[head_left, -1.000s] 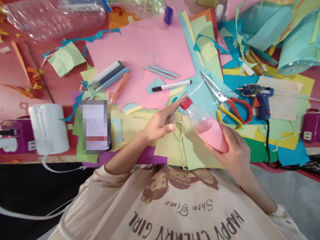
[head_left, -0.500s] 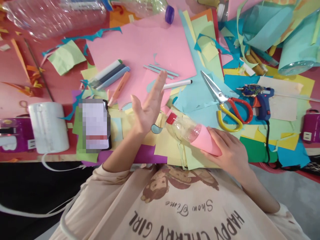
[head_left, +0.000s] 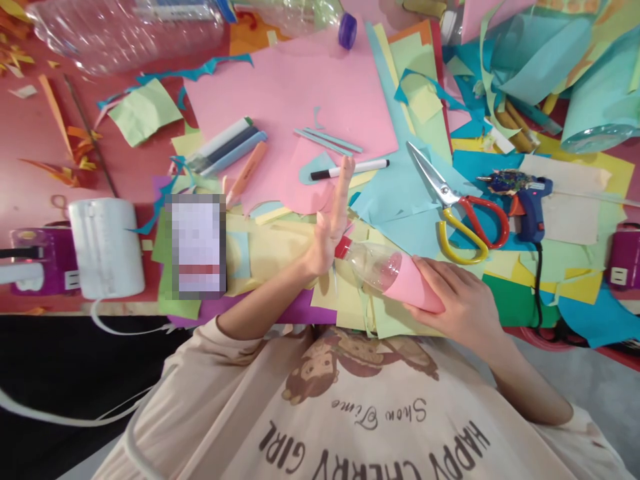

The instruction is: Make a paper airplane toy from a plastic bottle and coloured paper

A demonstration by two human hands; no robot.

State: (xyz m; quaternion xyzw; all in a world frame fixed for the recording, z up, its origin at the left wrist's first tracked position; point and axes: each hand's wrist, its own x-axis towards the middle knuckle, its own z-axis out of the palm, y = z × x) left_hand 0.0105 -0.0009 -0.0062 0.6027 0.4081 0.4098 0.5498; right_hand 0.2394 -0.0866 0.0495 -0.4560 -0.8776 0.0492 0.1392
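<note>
My right hand (head_left: 463, 303) is wrapped round the pink-papered lower part of a small clear plastic bottle (head_left: 387, 268). The bottle lies tilted, its red cap (head_left: 343, 247) pointing left. My left hand (head_left: 330, 227) stands on edge with the fingers stretched out flat and together, its palm side against the red cap. It holds nothing. A black-capped white marker (head_left: 350, 169) lies just beyond the left fingertips on a pink sheet (head_left: 295, 87). Yellow and light green paper sheets (head_left: 390, 317) lie under the bottle.
Red-and-yellow scissors (head_left: 457, 207) and a blue glue gun (head_left: 520, 197) lie to the right on coloured paper. Several marker pens (head_left: 230, 150) lie left of centre. A white roll (head_left: 107, 247), a blurred-out phone (head_left: 197, 243), and large clear bottles (head_left: 125, 30) sit at left and far edge.
The left hand lifted off the bottle's neck, opened with fingers spread, then turned on edge against the red cap. The right hand swung the bottle so its cap points further left and lower.
</note>
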